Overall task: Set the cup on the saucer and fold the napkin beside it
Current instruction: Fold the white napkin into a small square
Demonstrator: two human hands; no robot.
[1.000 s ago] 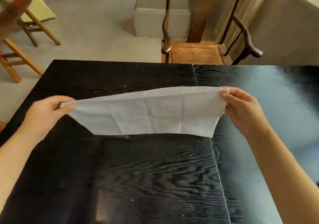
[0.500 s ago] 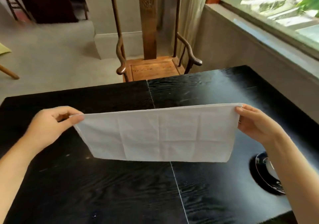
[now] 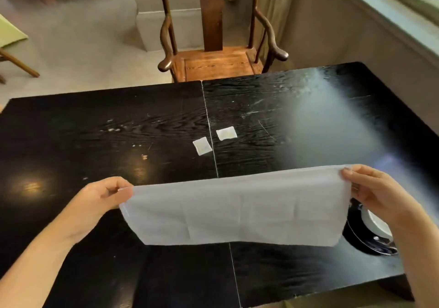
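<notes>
Napkin: pale grey-white rectangular cloth napkin (image 3: 237, 209), held up in the air above the desk, stretched wide between both hands, hanging down from its top edge; faint crease lines across the fabric; lower edge roughly level, above the near half of the desk.
Left hand (image 3: 95, 203): pinched on the napkin's upper left corner, thumb on the near side, fingers curled behind the cloth.
Right hand (image 3: 375, 196): clamped on the napkin's upper right corner, thumb on top at the edge, other fingers folded under.
Desk: black rectangular wooden desk (image 3: 118, 141) with visible grain, split by a thin pale seam running from far edge to near edge; glare from the window across its right half.
Saucer: round dark glossy saucer (image 3: 370, 239) with a pale centre, flat on the desk at the right, just below the right hand, partly hidden by the wrist and by the napkin's right edge.
Cup: not made out anywhere in the head view.
Paper pieces: two small white square paper pieces (image 3: 202, 146) flat on the desk near the seam, one on each side of it, well beyond the napkin.
Chair: brown wooden armchair (image 3: 213, 63) with curved arms, at the far side of the desk.
</notes>
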